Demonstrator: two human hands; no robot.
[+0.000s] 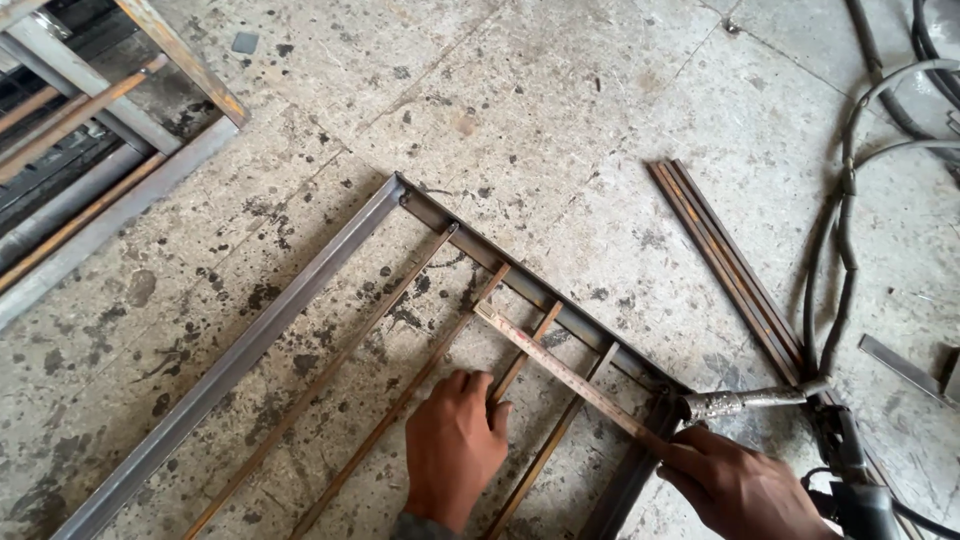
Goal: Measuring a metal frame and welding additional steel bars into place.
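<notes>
Fingers of the left hand [452, 447] press a thin bar [520, 365] inside the steel frame [300, 290]; the right hand [740, 487], at four o'clock, pinches a folding ruler [570, 375] laid across the bars.

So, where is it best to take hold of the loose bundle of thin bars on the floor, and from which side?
Probably near the middle of the bundle, coming from its left side. The bars lie flat and close together, so one hand can close around all of them there. On the right the cables run close, and the lower end passes under the welding holder.
</notes>
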